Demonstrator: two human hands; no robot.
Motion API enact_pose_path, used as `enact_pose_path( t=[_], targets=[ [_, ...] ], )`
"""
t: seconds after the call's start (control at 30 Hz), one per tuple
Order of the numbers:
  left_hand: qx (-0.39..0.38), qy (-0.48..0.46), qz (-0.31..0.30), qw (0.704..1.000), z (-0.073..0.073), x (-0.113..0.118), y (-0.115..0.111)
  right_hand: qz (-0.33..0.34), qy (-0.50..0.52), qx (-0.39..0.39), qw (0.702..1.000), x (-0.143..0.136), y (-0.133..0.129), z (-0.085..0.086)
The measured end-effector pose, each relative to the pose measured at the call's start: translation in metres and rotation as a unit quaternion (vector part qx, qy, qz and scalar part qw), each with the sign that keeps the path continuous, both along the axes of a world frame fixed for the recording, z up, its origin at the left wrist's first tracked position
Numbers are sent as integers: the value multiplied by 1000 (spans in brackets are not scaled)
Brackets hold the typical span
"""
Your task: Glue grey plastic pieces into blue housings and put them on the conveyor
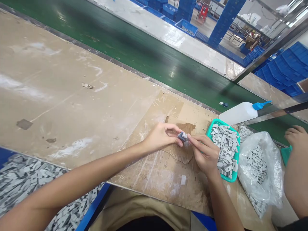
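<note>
Over the worn cardboard on the table, my left hand (pixel 166 134) pinches a small dark grey plastic part (pixel 181 137) between thumb and fingers. My right hand (pixel 205 150) meets it from the right, its thumb and forefinger closed on a small light grey piece (pixel 185 135) that touches the dark part. Fingertips partly cover both pieces. Close to my right hand stands a green basket (pixel 210 130) heaped with light grey plastic pieces (pixel 225 147). One flat pale piece (pixel 183 179) lies on the table in front of me.
A clear bag (pixel 267 154) of small grey parts lies right of the basket, near another person's arm (pixel 297 166). Behind are a white bottle (pixel 239 113) and a green conveyor belt (pixel 144 54). A blue bin (pixel 90 208) of grey pieces sits at lower left.
</note>
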State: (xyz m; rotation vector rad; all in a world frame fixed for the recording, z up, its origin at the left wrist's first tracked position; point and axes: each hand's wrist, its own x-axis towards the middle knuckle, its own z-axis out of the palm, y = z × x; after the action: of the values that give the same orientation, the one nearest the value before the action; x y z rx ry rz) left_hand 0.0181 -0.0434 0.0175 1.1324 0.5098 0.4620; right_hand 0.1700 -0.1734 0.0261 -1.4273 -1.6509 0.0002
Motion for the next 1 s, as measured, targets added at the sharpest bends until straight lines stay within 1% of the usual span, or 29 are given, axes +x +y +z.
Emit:
enact_pose_path(
  t=[0.1, 0.3, 0.5, 0.6, 0.8, 0.87, 1.0],
  targets=[
    [-7, -5, 6, 1000, -1, 1, -3, 9, 5, -8, 1000, 1, 1, 0],
    [-46, -5, 62, 997, 4, 4, -12, 24, 5, -23, 999, 1, 2, -3],
    [-29, 1, 93, 995, 6, 5, -18, 36, -2, -44, 998, 2, 3, -5],
    [-18, 4, 98, 995, 4, 5, -18, 40, -19, -53, 998, 2, 4, -4],
    [54, 59, 106, 991, 2, 5, -17, 42, -35, -40, 998, 2, 5, -7],
    [63, 67, 108, 990, 2, 5, -16, 42, -35, -39, 998, 3, 5, -10],
    [54, 72, 59, 994, 3, 6, -12, 29, -33, -60, 997, 2, 8, -12]
  ],
)
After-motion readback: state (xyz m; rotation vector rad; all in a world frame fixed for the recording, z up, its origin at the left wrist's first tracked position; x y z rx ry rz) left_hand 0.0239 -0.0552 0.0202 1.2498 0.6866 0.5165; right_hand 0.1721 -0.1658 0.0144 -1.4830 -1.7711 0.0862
